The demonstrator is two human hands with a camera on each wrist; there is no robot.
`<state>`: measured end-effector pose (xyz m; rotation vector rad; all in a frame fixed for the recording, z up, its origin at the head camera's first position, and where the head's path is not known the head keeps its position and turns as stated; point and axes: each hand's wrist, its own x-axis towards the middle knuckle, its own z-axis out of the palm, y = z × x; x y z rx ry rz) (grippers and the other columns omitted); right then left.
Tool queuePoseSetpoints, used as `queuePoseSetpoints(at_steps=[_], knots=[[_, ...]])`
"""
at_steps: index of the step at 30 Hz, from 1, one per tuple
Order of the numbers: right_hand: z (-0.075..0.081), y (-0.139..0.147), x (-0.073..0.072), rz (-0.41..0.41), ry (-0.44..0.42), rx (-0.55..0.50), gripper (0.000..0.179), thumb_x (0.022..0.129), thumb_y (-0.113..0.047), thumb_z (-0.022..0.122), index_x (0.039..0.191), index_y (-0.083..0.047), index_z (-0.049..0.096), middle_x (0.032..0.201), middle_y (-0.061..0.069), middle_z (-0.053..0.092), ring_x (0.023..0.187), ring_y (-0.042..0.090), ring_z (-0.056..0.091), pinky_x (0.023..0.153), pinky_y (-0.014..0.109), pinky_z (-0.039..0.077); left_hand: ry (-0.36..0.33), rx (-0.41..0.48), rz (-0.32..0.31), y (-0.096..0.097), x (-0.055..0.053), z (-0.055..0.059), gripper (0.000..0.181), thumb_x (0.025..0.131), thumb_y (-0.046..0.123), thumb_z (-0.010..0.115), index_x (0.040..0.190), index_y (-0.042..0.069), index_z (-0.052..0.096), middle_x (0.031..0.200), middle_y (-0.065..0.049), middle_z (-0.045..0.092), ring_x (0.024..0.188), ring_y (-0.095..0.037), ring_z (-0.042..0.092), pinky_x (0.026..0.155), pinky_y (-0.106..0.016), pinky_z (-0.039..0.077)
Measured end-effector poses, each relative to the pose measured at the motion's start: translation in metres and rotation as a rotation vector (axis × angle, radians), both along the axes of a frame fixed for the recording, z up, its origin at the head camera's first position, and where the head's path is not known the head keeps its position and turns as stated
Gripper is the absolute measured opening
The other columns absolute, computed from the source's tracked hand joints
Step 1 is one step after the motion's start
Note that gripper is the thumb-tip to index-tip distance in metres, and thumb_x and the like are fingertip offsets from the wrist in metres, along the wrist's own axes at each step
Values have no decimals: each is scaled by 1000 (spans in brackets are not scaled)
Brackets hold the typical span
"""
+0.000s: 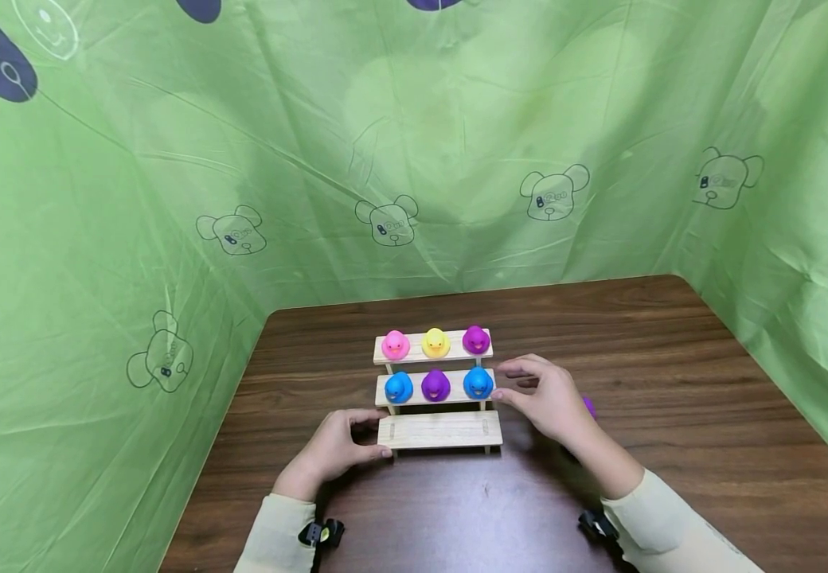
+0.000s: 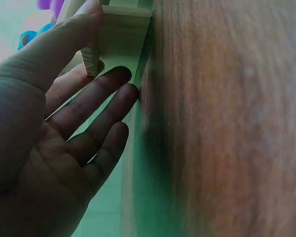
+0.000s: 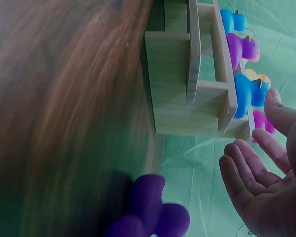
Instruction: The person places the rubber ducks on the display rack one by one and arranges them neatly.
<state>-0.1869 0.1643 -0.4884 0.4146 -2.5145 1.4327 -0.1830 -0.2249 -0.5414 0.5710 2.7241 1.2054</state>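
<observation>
Head view: the three-tier wooden stand (image 1: 439, 430) sits on the table (image 1: 443, 509), with six toy ducks (image 1: 435, 386) on its upper two steps. At its 8 o'clock the left hand (image 1: 338, 446) pinches the end of the lowest step, thumb in front, fingers behind. At 3 o'clock the right hand (image 1: 546, 398) has thumb and fingers apart, beside the right-hand blue duck (image 1: 478, 383). The stand looks light and stiff, best held by its board ends and kept level, since the ducks seem loose. The green curtain (image 1: 457, 119) bears bear-face prints; their small lettering is illegible.

Left wrist view: the stand lies toward 11 o'clock, thumb on its edge, the other fingers slightly spread. No label shows.

Right wrist view: the stand is at 1 o'clock, the hand at 4, holding nothing. A purple toy (image 3: 147, 197) at 6 o'clock looks smooth, perhaps soft and slippery; its rounded sides would suit a gentle pinch. I can read no brand.
</observation>
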Motion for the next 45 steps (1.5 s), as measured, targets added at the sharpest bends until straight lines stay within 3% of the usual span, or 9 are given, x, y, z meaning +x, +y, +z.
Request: queuePoseSetpoints(at_steps=[9, 27, 33, 37, 45], knots=[[-5, 21, 4, -59, 7, 87, 40, 83, -24, 92, 118, -12, 78, 117, 5, 75, 106, 30, 72, 92, 48, 59, -8, -8, 1, 0, 0, 0, 53, 75, 35, 97, 122, 19, 77, 113, 10, 75, 107, -12, 68, 96, -39, 56], [-21, 87, 20, -154, -5, 243, 46, 86, -34, 89, 122, -9, 75, 125, 8, 72, 121, 37, 65, 98, 59, 50, -13, -23, 8, 1, -1, 2, 52, 75, 33, 97, 121, 21, 77, 112, 13, 75, 106, -9, 67, 96, -36, 56], [-24, 104, 23, -151, -50, 302, 53, 87, -38, 88, 127, -7, 73, 131, 13, 70, 122, 45, 62, 98, 64, 48, -18, -29, 2, 1, -1, 1, 52, 76, 32, 97, 122, 21, 77, 113, 12, 75, 108, -10, 67, 97, -37, 56], [-25, 112, 27, -141, -85, 332, 54, 86, -37, 89, 127, -6, 73, 129, 16, 70, 115, 46, 65, 95, 64, 50, -22, -29, -2, 1, -1, 1, 51, 76, 31, 97, 123, 20, 77, 114, 11, 75, 108, -11, 68, 97, -38, 56], [-28, 124, 31, -97, -97, 360, 48, 85, -31, 90, 123, -5, 75, 123, 17, 72, 119, 46, 63, 99, 64, 47, -11, -12, 0, 1, 0, 1, 51, 76, 31, 97, 122, 19, 77, 113, 10, 75, 107, -12, 68, 96, -41, 57]])
